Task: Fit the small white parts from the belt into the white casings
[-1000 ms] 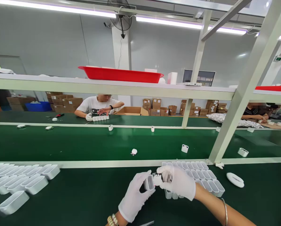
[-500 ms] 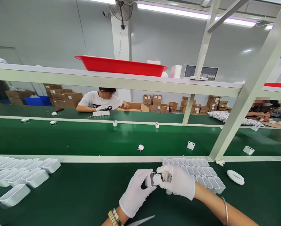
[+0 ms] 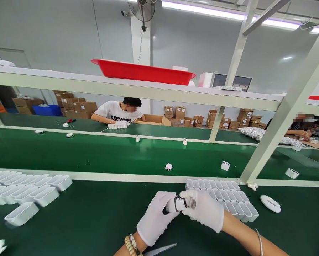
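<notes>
My left hand (image 3: 155,217), in a white glove, is closed around a small white plastic housing (image 3: 171,205). At the housing's open end sits a white inner part with dark pieces (image 3: 180,203), which the gloved fingertips of my right hand (image 3: 203,209) pinch. How deep the part sits inside cannot be made out. Behind and right of my right hand stand rows of white oval cups (image 3: 230,195), partly covered by it. Below my left wrist a metal blade (image 3: 162,250) lies on the green bench (image 3: 95,220).
More white cups (image 3: 23,213) fill the bench's left side. A white oval ring (image 3: 270,203) lies at right. Beyond a pale rail, the green belt (image 3: 108,153) carries several small white parts. A slanted post (image 3: 277,121) and overhead shelf with a red tray (image 3: 143,73) frame the space. A co-worker (image 3: 122,110) sits opposite.
The view has shifted slightly. Parts on the belt have drifted right. Both hands stay together, with the inner part turned a little at the housing. The co-worker's head has moved right.
</notes>
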A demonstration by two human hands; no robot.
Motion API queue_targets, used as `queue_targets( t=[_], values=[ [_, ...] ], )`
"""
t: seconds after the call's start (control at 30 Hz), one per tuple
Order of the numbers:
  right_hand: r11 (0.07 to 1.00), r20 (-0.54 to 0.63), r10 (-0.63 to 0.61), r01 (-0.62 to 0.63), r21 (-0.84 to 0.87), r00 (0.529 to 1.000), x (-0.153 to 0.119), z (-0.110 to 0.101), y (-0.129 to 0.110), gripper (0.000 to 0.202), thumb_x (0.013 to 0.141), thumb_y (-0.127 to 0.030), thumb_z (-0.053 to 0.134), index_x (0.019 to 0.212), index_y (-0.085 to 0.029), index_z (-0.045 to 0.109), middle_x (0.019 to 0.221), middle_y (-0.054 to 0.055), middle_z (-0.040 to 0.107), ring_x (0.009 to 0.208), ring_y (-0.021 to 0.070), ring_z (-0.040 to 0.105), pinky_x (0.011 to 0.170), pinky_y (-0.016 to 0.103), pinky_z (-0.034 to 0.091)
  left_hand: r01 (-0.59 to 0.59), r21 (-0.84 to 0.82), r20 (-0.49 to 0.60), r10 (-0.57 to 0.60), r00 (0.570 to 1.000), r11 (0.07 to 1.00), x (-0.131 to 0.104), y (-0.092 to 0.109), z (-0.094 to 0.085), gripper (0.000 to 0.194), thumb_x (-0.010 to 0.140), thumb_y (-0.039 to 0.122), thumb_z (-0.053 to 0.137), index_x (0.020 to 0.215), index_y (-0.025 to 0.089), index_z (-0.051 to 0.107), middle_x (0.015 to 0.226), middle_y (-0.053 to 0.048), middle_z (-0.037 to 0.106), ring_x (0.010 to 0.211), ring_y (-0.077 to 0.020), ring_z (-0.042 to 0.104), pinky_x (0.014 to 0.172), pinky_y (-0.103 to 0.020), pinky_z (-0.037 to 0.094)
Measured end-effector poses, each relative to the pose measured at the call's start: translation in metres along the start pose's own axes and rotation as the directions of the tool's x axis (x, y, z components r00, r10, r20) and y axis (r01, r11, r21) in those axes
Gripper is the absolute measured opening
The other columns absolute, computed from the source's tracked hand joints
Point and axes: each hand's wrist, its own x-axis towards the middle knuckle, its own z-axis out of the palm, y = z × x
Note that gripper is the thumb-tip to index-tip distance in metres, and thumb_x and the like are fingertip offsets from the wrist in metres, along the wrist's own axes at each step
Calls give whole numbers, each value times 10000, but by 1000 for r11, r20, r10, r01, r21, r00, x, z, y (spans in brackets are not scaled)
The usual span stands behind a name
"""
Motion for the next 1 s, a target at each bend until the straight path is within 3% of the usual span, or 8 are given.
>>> queue_targets(
  t=[0.13,0.23,0.3,0.33,0.43,0.5,0.7,1.0],
  values=[
    [999,53,-22,20,32,998,4,4,2,211,731,-28,648,694,-184,510,651,-72,480,623,95,450,645,223,404,33,-20,56,-32,998,999,-1,5,-1,315,808,208,749,1116,255,705,1071,-80,699,977,-253,682,876,-429,592],
    [999,27,-16,15,35,1000,6,8,6,244,725,-27,693,888,-194,625,749,-56,575,680,114,510,712,250,446,61,-53,72,-57,996,997,-1,7,0,332,800,190,745,1122,258,700,1085,-75,698,1001,-254,678,898,-438,579],
    [997,-63,-19,14,-76,998,5,10,9,423,740,-67,741,1121,-213,629,882,-14,645,753,153,566,763,293,468,109,-71,47,-106,993,992,0,6,1,352,774,213,770,1118,244,698,1095,-80,706,1013,-268,680,918,-466,569],
    [985,-99,-46,29,-171,994,5,12,10,419,771,-108,749,1157,-217,626,926,9,663,788,176,585,774,314,474,137,-78,35,-135,990,987,1,5,1,364,759,226,781,1112,237,698,1096,-82,711,1011,-274,683,925,-479,564],
    [896,-86,-169,117,-429,982,2,19,12,98,918,-230,650,1008,-198,667,938,48,693,843,220,622,773,348,492,190,-110,2,-191,982,976,1,4,3,381,735,207,760,1108,235,692,1084,-72,724,984,-268,692,919,-482,564],
    [864,-64,-188,134,-485,980,-1,26,12,128,961,-277,594,1029,-192,661,983,65,708,865,240,646,775,367,513,192,-137,-25,-197,980,972,0,3,4,375,738,181,715,1107,242,690,1075,-61,728,972,-257,694,904,-464,571],
    [853,-56,-159,108,-511,986,-5,37,8,261,960,-330,588,1180,-196,635,1055,80,719,910,271,677,790,389,536,191,-155,-51,-201,978,969,-4,3,5,401,717,151,671,1103,261,692,1067,-47,729,969,-251,691,895,-448,574],
    [880,-103,-166,100,-465,981,-9,43,1,192,954,-332,562,1078,-218,654,968,52,718,858,234,677,727,319,468,151,-119,-43,-157,987,981,-11,-4,7,413,726,117,680,1114,255,652,1069,-50,706,967,-245,684,888,-448,577]
  ],
)
